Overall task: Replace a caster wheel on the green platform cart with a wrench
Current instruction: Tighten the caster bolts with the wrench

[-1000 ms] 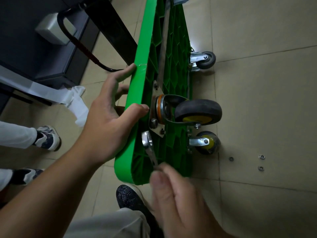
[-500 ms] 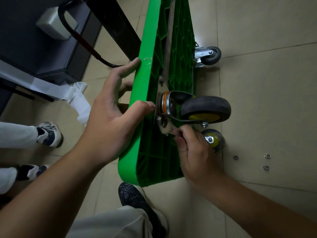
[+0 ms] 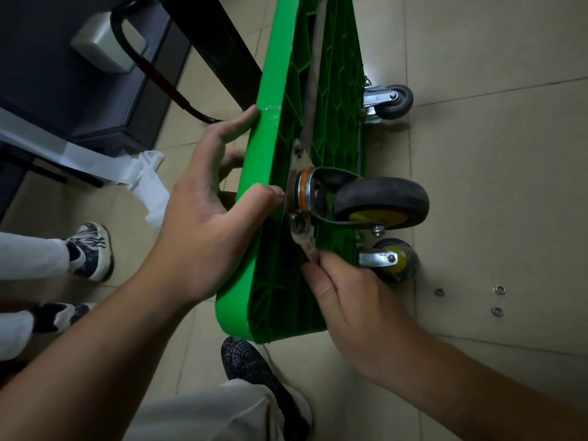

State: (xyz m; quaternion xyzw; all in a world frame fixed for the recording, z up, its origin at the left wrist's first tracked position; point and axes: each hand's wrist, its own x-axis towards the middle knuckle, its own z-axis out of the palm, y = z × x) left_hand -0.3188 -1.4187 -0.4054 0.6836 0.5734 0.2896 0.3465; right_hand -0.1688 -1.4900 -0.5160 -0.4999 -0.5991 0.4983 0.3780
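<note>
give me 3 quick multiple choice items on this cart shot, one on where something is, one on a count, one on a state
1. Where is the head of the wrench?
A. lying flat on the floor tiles
B. on a bolt at the lower corner of the big caster's mounting plate
C. on the axle of the far grey caster

2. How many small washers lie loose on the floor at right?
A. one
B. three
C. six

3. How does the green cart stand?
A. tipped on its edge, ribbed underside showing
B. flat on all its wheels
C. hanging off the floor

Answers:
1 B, the right hand holds the wrench handle with its head over that bolt.
2 B, three rings show on the tiles.
3 A, the left hand has a grip on the upper edge and the wheels stick out sideways.
</note>
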